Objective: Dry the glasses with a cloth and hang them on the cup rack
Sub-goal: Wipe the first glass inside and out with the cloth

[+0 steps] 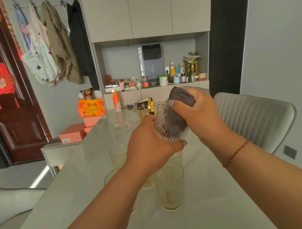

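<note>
My left hand (151,145) grips the base of a clear ribbed glass (169,129), held tilted above the table. A grey cloth (178,99) is stuffed into the glass, and my right hand (196,109) grips the cloth at the glass's mouth. Below my arms several more ribbed glasses stand on the table, one at the front right (170,185) and one at the back left (117,155). Behind my hands the gold cup rack (150,105) stands on the table, partly hidden.
The pale table (218,189) runs away from me, with an orange bottle (116,101), keys and a small box at its far end. A padded chair (254,117) is on the right. Orange and pink boxes (91,108) sit at the left.
</note>
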A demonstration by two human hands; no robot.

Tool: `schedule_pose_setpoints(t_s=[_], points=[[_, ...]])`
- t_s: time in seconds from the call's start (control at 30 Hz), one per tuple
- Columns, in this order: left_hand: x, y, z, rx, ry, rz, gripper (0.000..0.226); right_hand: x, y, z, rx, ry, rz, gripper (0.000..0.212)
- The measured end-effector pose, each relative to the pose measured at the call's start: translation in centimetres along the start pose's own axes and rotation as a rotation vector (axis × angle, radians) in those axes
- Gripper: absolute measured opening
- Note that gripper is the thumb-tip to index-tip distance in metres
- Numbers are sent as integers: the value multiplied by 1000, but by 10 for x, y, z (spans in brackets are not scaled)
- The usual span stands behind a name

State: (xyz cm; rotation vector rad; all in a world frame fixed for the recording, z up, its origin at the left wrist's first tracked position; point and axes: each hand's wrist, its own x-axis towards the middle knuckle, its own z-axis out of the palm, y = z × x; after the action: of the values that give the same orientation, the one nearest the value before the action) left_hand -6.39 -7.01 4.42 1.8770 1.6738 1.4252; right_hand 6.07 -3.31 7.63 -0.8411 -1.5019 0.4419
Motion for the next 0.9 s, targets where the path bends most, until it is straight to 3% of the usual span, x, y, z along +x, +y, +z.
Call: schedule_pose_setpoints(t_s=[0.1, 0.17, 0.23, 0.27, 0.37, 0.43, 0.47, 0.53, 0.6, 0.63, 0.7, 0.8, 0.83, 0.9], points=[[4, -4, -6, -592, -320, -225, 39, 2, 0, -7, 231, -101, 40, 16], [0, -5, -9, -978, -529, -387, 41, 6, 2, -9, 367, -133, 70, 21], [-2, -5, -11, -989, -602, -430, 46, 8, -1, -10, 336, -108, 99, 15], [-1, -5, -11, -865, -574, -400, 48, 8, -4, -9, 263, -88, 93, 10], [3, -3, -5, -383, -365, -149, 47, 6, -9, -4, 23, -41, 21, 16], [5, -4, 0, -307, -277, -83, 51, 5, -11, -2, -54, -24, -40, 21], [5, -6, 0, -381, -292, -71, 43, 4, -10, -2, -51, -29, -65, 19], [4, -11, -2, -747, -439, -137, 31, 4, -7, -5, 135, -82, -36, 17], [2, -18, -5, -1170, -664, -285, 48, 4, -3, -6, 420, -176, 24, 29], [1, -21, -5, -1263, -741, -334, 59, 4, -2, -7, 476, -197, 33, 31], [0, -25, -6, -1226, -796, -349, 66, 4, -3, -8, 394, -182, 26, 22], [5, -19, -6, -734, -544, -186, 59, 2, -7, -3, 71, -86, 6, 6], [6, -15, -5, -546, -447, -101, 52, 0, -7, 0, -38, -59, -12, 12], [7, -12, -2, -437, -358, -27, 40, -1, -5, 4, -116, -41, -49, 23]])
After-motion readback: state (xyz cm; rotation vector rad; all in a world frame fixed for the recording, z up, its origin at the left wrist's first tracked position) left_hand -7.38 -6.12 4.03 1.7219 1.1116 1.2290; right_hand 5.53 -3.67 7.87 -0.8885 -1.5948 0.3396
